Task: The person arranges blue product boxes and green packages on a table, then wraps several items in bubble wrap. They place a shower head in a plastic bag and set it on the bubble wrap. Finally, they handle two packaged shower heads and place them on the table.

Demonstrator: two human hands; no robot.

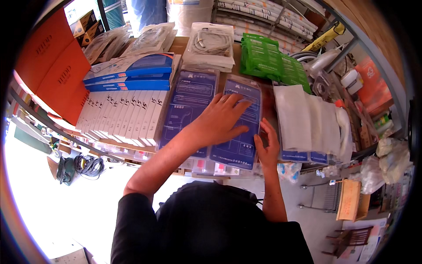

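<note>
A blue-backed blister pack (239, 150) lies face down on the shelf in front of me, with printed text and a diagram. My left hand (224, 120) rests over it, palm down and fingers spread. At the pack's right edge is my right hand (268, 143), thumb and fingers apart; I cannot tell how firmly it touches the edge. A second blue-backed pack (176, 112) lies alongside to the left, partly under my left forearm. White folded cloth-like sheets (296, 118) lie right of my right hand, over more blue packs (295, 156).
White narrow boxes (122, 117) stand in a row at left, with blue-and-white boxes (132, 71) on top. Orange boxes (52, 66) rise at far left. Behind are bagged coiled hoses (211, 43) and green packets (262, 56). A trolley (324, 194) stands at lower right.
</note>
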